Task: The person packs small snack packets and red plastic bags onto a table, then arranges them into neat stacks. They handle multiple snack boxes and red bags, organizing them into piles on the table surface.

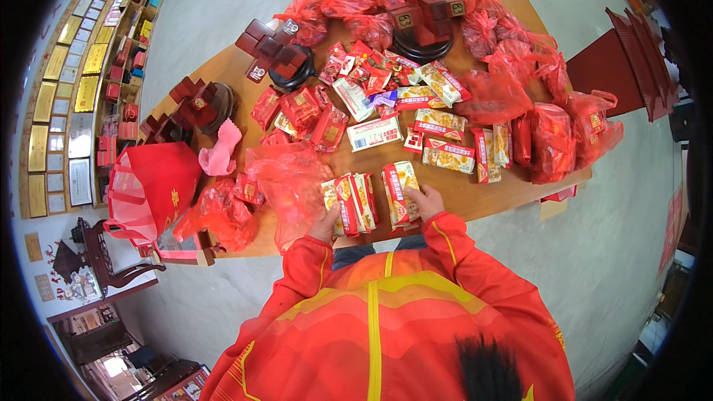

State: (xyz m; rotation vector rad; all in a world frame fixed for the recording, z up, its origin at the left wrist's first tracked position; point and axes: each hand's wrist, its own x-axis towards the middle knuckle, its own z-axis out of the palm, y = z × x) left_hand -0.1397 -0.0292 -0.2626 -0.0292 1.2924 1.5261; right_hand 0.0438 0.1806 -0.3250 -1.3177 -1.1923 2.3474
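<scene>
At the near edge of the table, my left hand [324,225] is closed on the left side of a row of red, white and yellow snack packets [347,202] leaning against one another; its fingers are mostly hidden. My right hand [426,202] grips another snack packet [401,191] by its right edge, thumb on top. A narrow gap separates the two groups. Just left of my left hand lies a crumpled, translucent red plastic bag [286,178]. Beyond my hands, a white-backed packet [373,134] and more biscuit-like packets [448,156] lie scattered.
Filled red plastic bags [553,141] line the table's [520,186] right and far sides. Dark red wooden block ornaments [423,15] on black stands rise at the back and left. A red gift bag [160,186] stands at the left corner, by a pink cloth [220,148].
</scene>
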